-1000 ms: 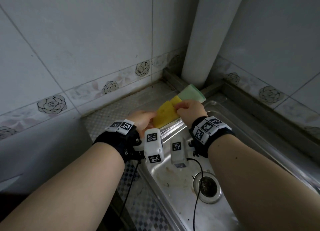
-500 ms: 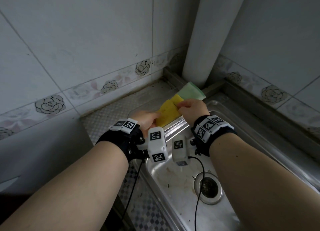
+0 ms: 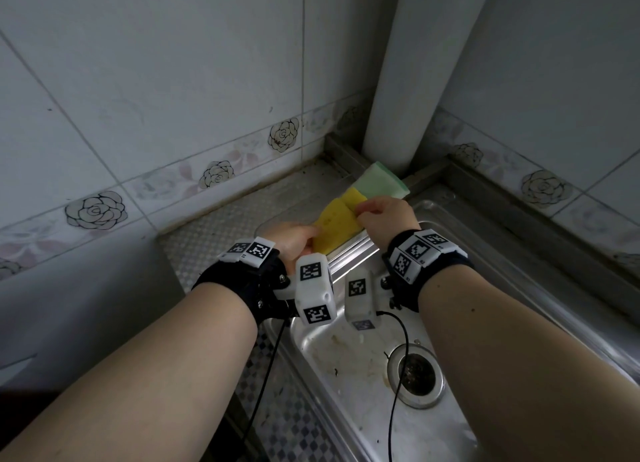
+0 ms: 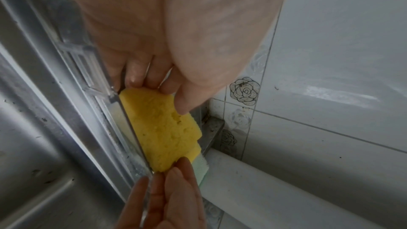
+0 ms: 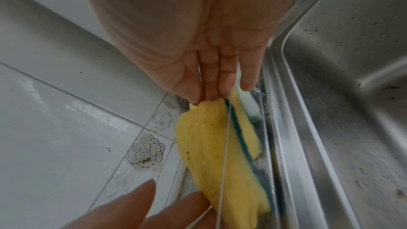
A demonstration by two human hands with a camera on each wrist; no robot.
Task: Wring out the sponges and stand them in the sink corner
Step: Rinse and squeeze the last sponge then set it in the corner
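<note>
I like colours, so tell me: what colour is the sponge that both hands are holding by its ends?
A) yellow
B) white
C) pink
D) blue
A: the left hand and the right hand each hold one end of the yellow sponge, which has a pale green sponge behind it.

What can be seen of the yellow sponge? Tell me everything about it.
The yellow sponge is a soft, porous foam block with a dark green scrubbing layer along one face, seen from the right wrist. It looks damp and bent, not flat. The left hand pinches its near end and the right hand pinches its far end. It sits on edge beside the sink rim, inside what looks like a clear plastic holder, with a pale green sponge just behind it near the white pipe.
</note>
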